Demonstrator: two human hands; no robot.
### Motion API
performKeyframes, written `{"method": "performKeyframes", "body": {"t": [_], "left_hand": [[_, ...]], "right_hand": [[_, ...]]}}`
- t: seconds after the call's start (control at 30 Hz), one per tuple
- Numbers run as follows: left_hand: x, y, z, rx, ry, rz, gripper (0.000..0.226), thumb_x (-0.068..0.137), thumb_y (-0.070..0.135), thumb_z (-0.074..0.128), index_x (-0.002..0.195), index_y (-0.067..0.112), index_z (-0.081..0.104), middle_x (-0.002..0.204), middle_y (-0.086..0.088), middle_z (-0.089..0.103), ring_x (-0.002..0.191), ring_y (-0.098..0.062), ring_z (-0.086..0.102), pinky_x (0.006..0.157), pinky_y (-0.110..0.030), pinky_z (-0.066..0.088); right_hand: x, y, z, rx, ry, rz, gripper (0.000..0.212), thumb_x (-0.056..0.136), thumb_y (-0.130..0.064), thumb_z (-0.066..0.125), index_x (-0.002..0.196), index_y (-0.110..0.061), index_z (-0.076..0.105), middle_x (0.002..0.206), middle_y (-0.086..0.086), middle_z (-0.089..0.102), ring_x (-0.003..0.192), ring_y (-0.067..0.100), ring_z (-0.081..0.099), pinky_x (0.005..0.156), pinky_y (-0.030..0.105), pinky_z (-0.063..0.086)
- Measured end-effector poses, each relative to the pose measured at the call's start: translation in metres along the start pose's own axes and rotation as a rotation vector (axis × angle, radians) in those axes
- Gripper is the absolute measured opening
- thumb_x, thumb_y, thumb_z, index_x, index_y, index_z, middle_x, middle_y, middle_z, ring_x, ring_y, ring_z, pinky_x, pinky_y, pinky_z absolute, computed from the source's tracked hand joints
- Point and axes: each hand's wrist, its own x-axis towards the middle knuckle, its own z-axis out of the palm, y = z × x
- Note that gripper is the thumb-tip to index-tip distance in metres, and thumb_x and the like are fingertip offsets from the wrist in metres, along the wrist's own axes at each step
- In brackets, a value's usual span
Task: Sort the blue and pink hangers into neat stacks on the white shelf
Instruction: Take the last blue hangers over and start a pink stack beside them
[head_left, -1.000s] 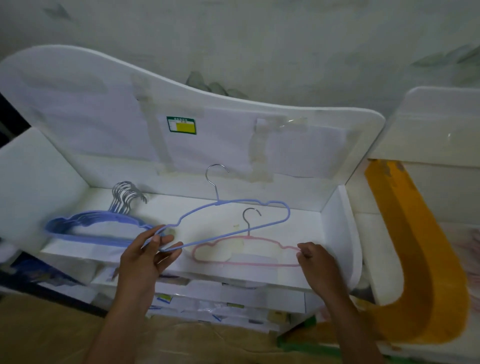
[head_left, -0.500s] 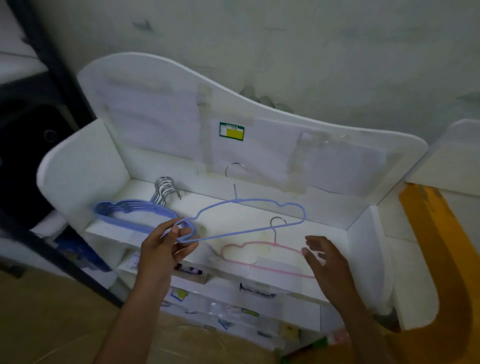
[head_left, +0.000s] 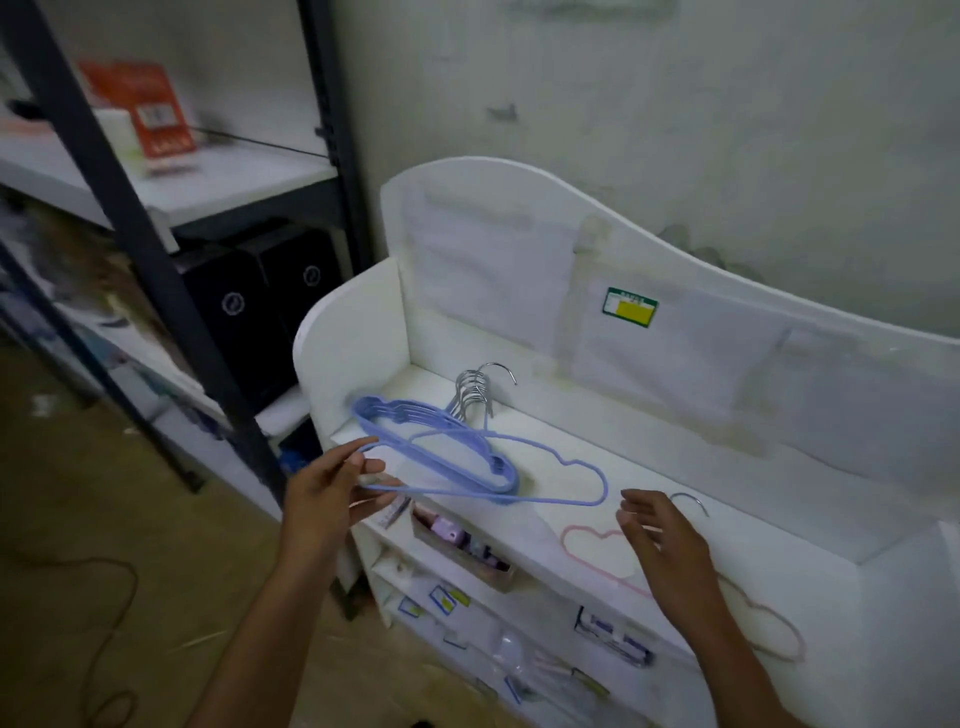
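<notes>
White shelf (head_left: 597, 499) is standing against a stained wall, with a dark metal rack (head_left: 130, 218) to its left. On its top surface a stack of blue hangers (head_left: 441, 441) is lying at the left end. The left hand (head_left: 332, 499) is pinching one blue hanger (head_left: 571, 467) by its left tip, over the stack. The right hand (head_left: 665, 556) is hovering with fingers spread, holding nothing, above a pink hanger (head_left: 597, 551).

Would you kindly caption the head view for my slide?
Left hand holds a blue hanger over the blue stack on the white shelf; right hand hovers open above the pink hanger.
</notes>
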Motion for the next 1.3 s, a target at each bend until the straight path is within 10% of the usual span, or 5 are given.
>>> {"method": "performKeyframes", "body": {"t": [0.73,1.03,1.3], "left_hand": [[0.229,-0.032,-0.038,0.218,-0.272,-0.091,0.022,0.1,0.0,0.044,0.102,0.001,0.066,0.083,-0.015,0.063,0.076,-0.04,0.064,0.052,-0.027,0.059],[0.246,-0.057,-0.043,1.065,-0.358,0.508,0.02,0.087,0.003,0.065,0.105,0.008,0.069,0.098,-0.009,0.067,0.091,-0.028,0.063,0.082,-0.034,0.05],[0.252,-0.05,-0.031,1.052,-0.52,0.578,0.031,0.075,-0.002,0.076,0.103,0.01,0.073,0.104,-0.008,0.068,0.092,-0.028,0.065,0.078,-0.039,0.055]], "right_hand": [[0.055,-0.042,0.14,-0.095,0.237,0.217,0.019,0.094,-0.024,0.064,0.109,-0.034,0.061,0.105,-0.018,0.067,0.094,-0.011,0.059,0.077,0.019,0.045],[0.064,-0.049,0.162,-0.222,0.19,0.198,0.022,0.089,-0.027,0.07,0.107,-0.035,0.062,0.104,-0.023,0.065,0.096,-0.007,0.06,0.082,0.021,0.049],[0.078,-0.05,0.18,-0.553,0.106,0.124,0.018,0.087,-0.021,0.069,0.101,-0.033,0.069,0.097,-0.014,0.067,0.092,0.01,0.063,0.08,0.025,0.046]]}}
